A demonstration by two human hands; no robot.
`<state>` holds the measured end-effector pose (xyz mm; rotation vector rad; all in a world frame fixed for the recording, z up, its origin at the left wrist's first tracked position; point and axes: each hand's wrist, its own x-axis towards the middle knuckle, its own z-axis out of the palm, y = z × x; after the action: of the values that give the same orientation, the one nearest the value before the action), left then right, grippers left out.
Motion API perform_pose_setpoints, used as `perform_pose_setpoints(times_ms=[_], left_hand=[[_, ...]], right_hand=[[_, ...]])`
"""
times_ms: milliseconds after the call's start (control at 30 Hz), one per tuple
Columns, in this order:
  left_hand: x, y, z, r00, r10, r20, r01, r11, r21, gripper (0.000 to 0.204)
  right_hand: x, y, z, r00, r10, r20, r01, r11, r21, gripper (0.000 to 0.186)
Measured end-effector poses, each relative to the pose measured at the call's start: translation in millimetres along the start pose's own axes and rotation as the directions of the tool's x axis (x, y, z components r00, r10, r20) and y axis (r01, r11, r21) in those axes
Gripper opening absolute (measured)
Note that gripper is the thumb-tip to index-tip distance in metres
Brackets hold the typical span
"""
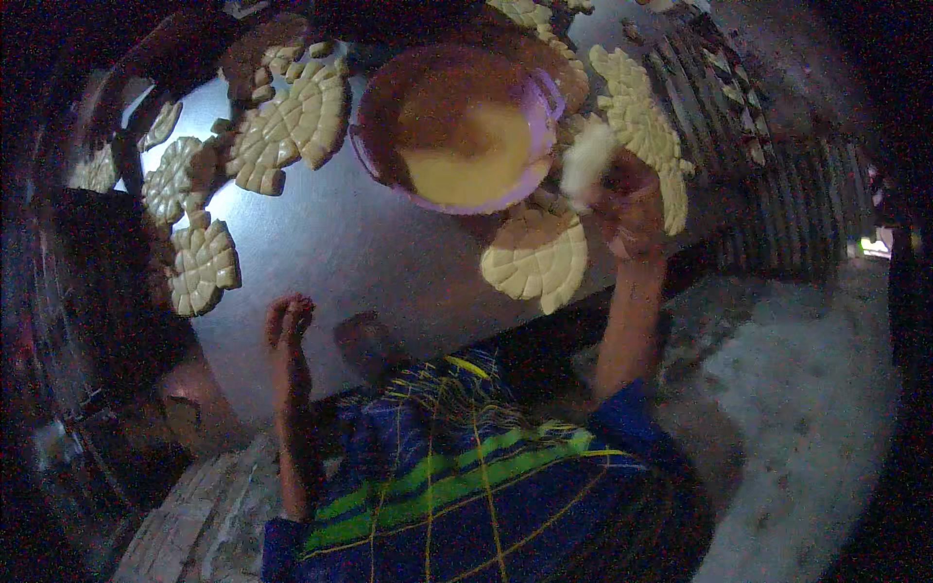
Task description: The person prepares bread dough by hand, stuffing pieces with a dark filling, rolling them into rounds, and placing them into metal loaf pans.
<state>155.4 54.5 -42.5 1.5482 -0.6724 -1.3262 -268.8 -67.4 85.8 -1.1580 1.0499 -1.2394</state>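
Right grip and a blurred pale object at the basin's side

The metal bench (389, 262) spreads across the view, its near edge slanting up to the right and partly covered by the person's blue-and-green checked cloth (447, 486). A broad stretch of metal separates the left-hand dough clusters (292, 121) from the fan-shaped dough piece (539, 257) close to the near edge. The purple basin (364, 151), part full of yellow liquid (476, 160), stands farther back; the right-hand dough cluster (641, 112) lies just beyond the right grip (630, 204), leaving a narrow space there. The far dough is cut off by the top rim, and the outer borders sink into darkness. The left grip (289, 319) is over the near part of the bench, fingers curled inward; whether it has hold of anything I cannot tell. The right grip appears closed around the pale object (589, 160), at its fingertips beside the basin; blur hides its exact kind.
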Motion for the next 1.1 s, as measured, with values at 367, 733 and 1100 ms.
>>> perform_pose_setpoints(times_ms=[367,733,1100], left_hand=[[-37.3,-49.1,17.0,0.972,-0.121,-0.203,0.079,0.976,-0.205,0.023],[-43.4,-32.6,27.5,0.950,-0.054,-0.309,-0.026,0.968,-0.249,0.022],[-32.3,12.9,106.4,0.905,-0.111,0.410,0.341,0.767,-0.544,0.048]], right_hand=[[144.7,98.2,39.8,0.354,0.595,0.721,0.610,0.438,-0.661,0.031],[148.7,102.8,26.7,0.213,0.617,0.758,0.277,0.706,-0.652,0.030],[43.1,77.9,110.2,0.546,0.407,0.732,-0.507,0.856,-0.097,0.071]])
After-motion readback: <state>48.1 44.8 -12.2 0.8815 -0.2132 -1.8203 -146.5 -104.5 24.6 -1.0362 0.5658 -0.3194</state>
